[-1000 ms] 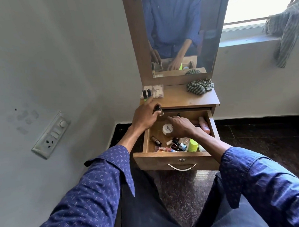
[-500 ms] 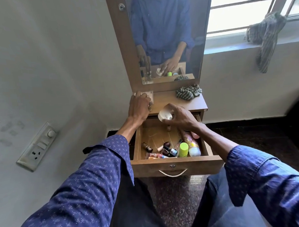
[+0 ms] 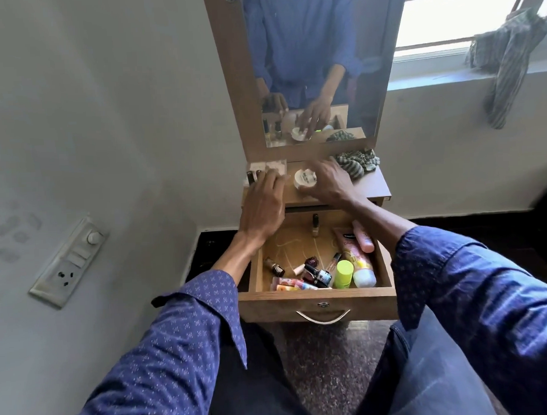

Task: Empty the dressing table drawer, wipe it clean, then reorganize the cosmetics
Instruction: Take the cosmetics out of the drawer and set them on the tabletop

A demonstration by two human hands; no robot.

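Speckled dark flooring [image 3: 323,362] ran beneath the open drawer [image 3: 317,302], which stood pulled out from the dressing table [image 3: 371,187] with its curved metal handle toward the viewer. Along the drawer's front edge lay a crowd of cosmetics: a small brown bottle [image 3: 274,266], dark nail-polish bottles [image 3: 319,272], a lime-green capped stick [image 3: 344,273] and a pink tube [image 3: 355,254] angled up the right side, with another small bottle [image 3: 315,226] upright near the back. Beyond the drawer, on the tabletop, the right hand [image 3: 330,181] curled its fingers round the edge of a round white jar [image 3: 305,178] resting on the wood. The left hand [image 3: 264,201] lay just beside it, fingers spread flat and relaxed, holding nothing, their tips at two small dark bottles [image 3: 253,176] in the table's left corner. A striped cloth [image 3: 356,162] sat crumpled at the right rear, under the mirror [image 3: 316,64].
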